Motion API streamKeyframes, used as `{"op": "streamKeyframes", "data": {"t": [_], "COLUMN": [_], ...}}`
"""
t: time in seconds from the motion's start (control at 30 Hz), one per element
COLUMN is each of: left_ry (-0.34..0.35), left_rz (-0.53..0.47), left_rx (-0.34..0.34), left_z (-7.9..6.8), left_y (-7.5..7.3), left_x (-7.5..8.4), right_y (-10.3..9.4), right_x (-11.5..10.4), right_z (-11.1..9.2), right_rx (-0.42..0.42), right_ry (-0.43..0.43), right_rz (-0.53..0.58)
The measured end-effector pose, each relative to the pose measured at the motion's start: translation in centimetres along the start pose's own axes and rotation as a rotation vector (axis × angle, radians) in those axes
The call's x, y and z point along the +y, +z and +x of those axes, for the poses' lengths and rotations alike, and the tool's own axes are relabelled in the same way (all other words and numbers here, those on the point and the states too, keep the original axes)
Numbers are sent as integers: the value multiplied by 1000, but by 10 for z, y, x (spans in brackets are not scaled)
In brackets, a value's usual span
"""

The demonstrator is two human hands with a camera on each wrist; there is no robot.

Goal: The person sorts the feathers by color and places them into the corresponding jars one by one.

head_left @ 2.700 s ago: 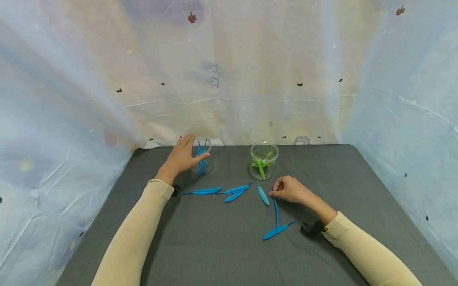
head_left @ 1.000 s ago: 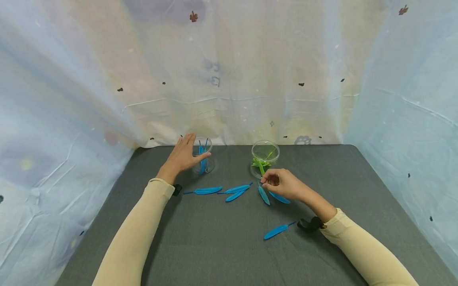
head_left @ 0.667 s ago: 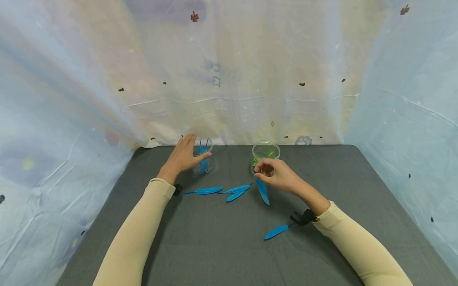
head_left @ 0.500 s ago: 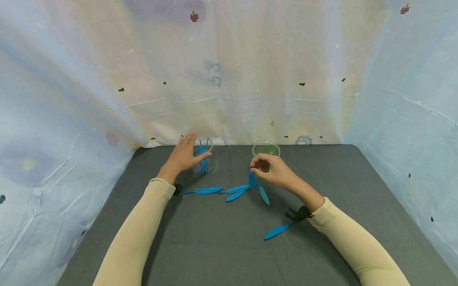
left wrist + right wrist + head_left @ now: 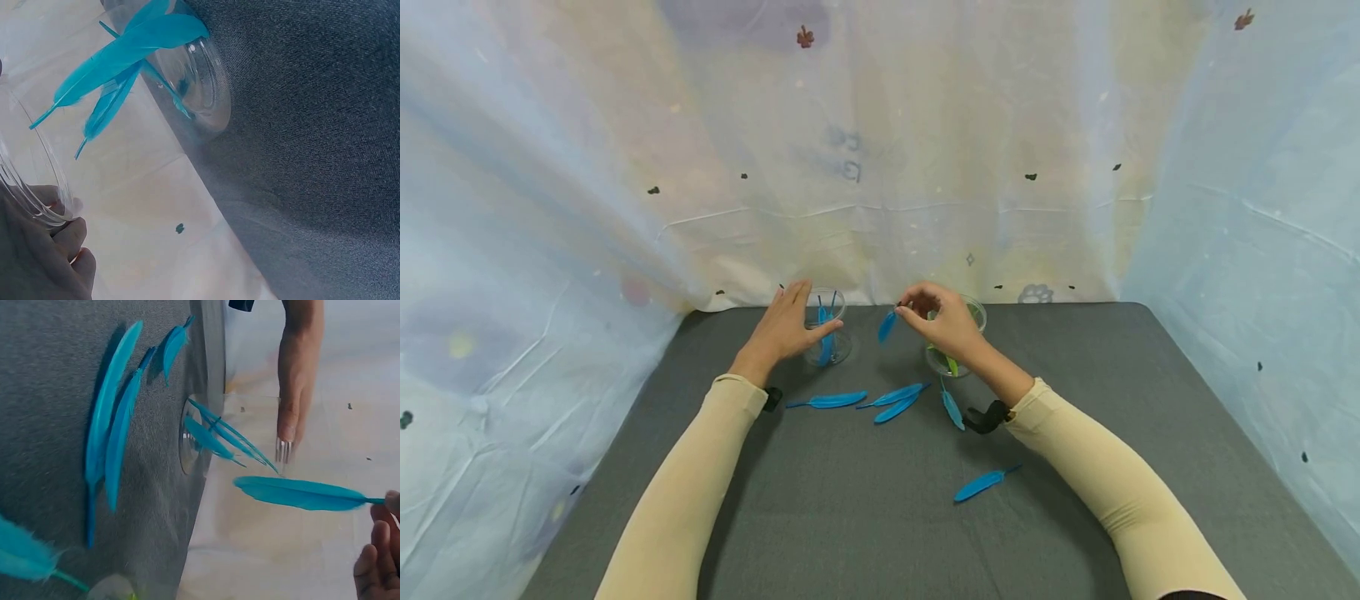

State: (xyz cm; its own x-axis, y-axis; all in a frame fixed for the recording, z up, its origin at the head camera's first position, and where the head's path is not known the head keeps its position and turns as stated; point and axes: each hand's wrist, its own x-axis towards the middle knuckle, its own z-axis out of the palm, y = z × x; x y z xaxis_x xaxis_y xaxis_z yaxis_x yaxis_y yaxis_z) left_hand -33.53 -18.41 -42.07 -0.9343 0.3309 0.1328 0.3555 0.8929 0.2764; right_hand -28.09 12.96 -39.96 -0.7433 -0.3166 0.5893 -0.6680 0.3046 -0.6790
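My left hand (image 5: 781, 329) holds a clear jar (image 5: 841, 348) near its rim, with the thumb along the near side. In the left wrist view, fingertips (image 5: 72, 234) curl at the rim. Several blue feathers (image 5: 128, 53) lean inside, quill ends up. My right hand (image 5: 946, 323) pinches another blue feather (image 5: 887, 327) by its quill; the vane hangs down in the space between the two jars. In the right wrist view that feather (image 5: 300, 494) appears whole, its tip pointing toward the left-hand jar.
A second clear jar (image 5: 979, 312), holding green feathery pieces (image 5: 952, 367), is partly hidden behind my right hand. Several blue feathers lie on the grey cloth: one at left (image 5: 835, 401), an overlapping pair (image 5: 895, 400), a paler one (image 5: 952, 408) and a nearer one (image 5: 981, 485).
My right hand has picked the blue feather up off the cloth right of the paler feather and carried it leftward and up, past the green jar. The left hand has kept its place.
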Motion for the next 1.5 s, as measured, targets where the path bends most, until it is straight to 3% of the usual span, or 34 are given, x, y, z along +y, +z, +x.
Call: {"op": "streamKeyframes", "data": {"t": [0.3,0.67,1.03,1.23,1.5], "left_ry": [3,6,3,2,5], "left_rz": [15,18,18,24,29], "left_rx": [10,6,4,0,-1], "left_z": [1,3,2,2,2], "left_y": [0,0,0,2,2], "left_x": [0,-3,-1,-1,-2], "right_y": [22,41,55,65,79], "right_x": [-4,-3,10,23,23], "right_z": [29,59,70,72,73], "right_rx": [118,216,208,128,36], "right_ry": [-53,-19,82,114,196], "right_rz": [58,178,190,163,142]}}
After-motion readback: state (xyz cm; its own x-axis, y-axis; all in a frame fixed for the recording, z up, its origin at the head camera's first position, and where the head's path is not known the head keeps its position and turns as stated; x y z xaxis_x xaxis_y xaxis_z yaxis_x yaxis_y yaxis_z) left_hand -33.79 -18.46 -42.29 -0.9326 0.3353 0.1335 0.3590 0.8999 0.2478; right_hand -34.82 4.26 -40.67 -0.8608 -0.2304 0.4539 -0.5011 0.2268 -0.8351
